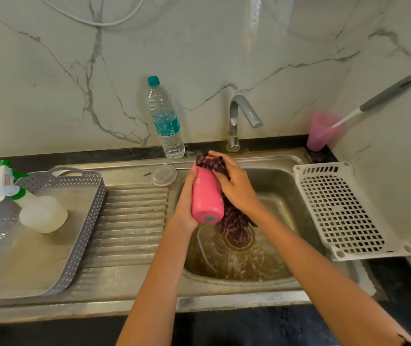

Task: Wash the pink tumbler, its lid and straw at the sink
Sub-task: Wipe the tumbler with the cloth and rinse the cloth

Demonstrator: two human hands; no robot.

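Over the steel sink basin (279,196) my left hand (185,206) grips the pink tumbler (205,196), tilted with its base toward me. My right hand (234,181) holds a dark patterned cloth (234,221) against the tumbler's mouth and right side; the cloth's end hangs down toward the drain. The clear lid (163,175) lies flat on the sink's back ledge, left of the tumbler. A thin straw (183,168) lies along the ledge behind the lid, partly hidden by it.
The tap (243,113) stands behind the basin, no water running. A water bottle (165,121) stands left of it. A grey basket (49,221) with a spray bottle (32,208) is on the drainboard. White rack (344,211) lies right; pink cup (320,131) with brush at back right.
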